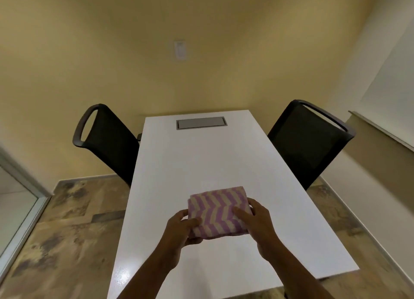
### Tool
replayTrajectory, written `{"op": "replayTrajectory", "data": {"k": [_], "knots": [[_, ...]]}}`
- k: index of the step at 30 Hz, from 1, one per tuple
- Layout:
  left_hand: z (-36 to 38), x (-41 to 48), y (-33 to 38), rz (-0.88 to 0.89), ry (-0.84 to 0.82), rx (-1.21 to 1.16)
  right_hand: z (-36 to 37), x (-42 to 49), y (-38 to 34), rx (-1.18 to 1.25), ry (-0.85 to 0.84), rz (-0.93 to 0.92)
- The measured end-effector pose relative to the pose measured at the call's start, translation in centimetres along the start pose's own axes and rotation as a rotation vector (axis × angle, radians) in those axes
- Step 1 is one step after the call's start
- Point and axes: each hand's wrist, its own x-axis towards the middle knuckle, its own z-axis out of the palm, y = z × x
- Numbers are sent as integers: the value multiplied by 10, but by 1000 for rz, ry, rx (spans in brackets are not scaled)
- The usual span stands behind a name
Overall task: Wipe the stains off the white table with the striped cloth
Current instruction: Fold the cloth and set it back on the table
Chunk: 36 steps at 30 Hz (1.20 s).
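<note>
The left hand [182,228] and right hand [257,223] pinch opposite sides of the folded striped cloth [218,211], thumbs on top, above the white desk [201,155].

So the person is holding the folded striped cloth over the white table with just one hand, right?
Not quite: the head view shows both hands on the folded striped cloth, the left hand and the right hand, over the white table.

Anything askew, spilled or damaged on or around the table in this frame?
Nothing stands out. The white table looks clean apart from a faint smudge just beyond the folded striped cloth, held by the left hand and right hand. Both chairs stand upright.
</note>
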Motion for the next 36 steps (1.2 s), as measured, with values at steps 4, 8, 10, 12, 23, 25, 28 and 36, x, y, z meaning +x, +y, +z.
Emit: {"op": "replayTrajectory", "data": {"k": [4,8,10,12,23,25,28,36], "knots": [[7,18,12,21,76,-20,0,28,-3,25,-21,16],[4,48,31,38,94,-18,10,63,-9,57,-35,43],[0,67,40,42,82,-19,16,83,-13,63,-31,55],[-5,89,50,51,61,-19,23,106,-16,68,-33,59],[-19,206,107,81,6,-8,53,227,-38,60,-128,63],[-15,227,116,85,15,-14,54,254,-41,37,-134,74],[-6,260,127,107,59,-28,55,295,-44,13,-127,66],[30,346,139,136,202,-64,48,398,-37,-28,-65,-22]]}}
